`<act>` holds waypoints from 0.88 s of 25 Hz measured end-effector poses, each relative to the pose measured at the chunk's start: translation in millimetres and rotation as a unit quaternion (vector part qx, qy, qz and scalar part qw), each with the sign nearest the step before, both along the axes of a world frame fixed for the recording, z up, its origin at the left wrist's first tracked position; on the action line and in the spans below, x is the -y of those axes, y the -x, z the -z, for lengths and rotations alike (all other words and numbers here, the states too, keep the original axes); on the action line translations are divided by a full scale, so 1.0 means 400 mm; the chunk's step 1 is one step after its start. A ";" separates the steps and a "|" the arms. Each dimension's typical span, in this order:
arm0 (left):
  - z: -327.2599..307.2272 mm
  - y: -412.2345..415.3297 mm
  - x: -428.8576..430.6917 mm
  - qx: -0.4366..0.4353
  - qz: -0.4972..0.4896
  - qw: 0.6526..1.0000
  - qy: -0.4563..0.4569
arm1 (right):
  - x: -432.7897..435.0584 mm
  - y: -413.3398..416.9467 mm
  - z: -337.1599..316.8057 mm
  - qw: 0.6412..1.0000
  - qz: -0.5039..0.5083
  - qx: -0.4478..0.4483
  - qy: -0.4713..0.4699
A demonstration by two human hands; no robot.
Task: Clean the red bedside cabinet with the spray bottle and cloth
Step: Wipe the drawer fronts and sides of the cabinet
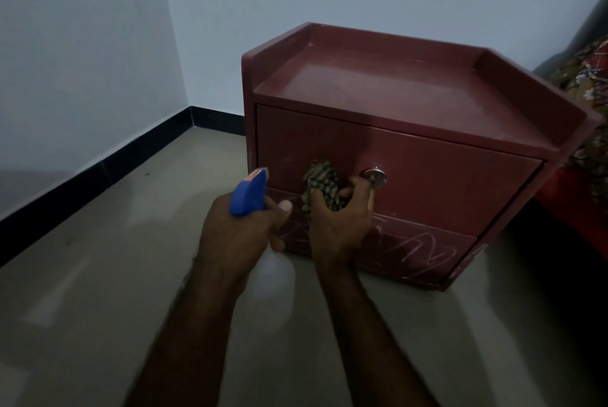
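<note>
Fingers (pixel 357 187) of the right hand (pixel 342 222) bunch the checked cloth (pixel 324 184) against the front of the red wooden bedside cabinet (pixel 427 176), left hand (pixel 237 235) gripping the blue-topped white spray bottle (pixel 248 192) — best rub flat and firm.

Home bedroom corner: red bedside cabinet (pixel 411 156) on tiled floor (pixel 98 275), patterned bedding (pixel 585 77) at right edge (partly cut off), plain painted walls (pixel 82 61).

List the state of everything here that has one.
Spray bottle: held in left hand, nozzle toward cabinet.
Cloth: bunched in right hand, beside the knob.
Upper drawer: shut.
Lower panel: scribbled with pale marks.
</note>
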State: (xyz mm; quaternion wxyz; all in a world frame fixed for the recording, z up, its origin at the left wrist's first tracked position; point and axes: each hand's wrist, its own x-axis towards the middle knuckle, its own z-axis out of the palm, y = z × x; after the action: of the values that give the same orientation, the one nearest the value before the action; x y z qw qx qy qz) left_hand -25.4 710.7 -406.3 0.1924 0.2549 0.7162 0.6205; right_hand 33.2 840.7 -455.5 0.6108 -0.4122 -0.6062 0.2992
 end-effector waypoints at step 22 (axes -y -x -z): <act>0.029 0.090 0.064 0.007 -0.047 0.999 0.011 | 0.037 0.064 0.057 0.998 -0.042 0.031 0.018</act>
State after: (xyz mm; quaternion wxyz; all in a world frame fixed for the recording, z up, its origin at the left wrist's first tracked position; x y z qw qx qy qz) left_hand -61.6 685.0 -418.0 0.1704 0.2142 0.7329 0.6228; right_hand 7.4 825.9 -478.5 0.5711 -0.4066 -0.6359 0.3227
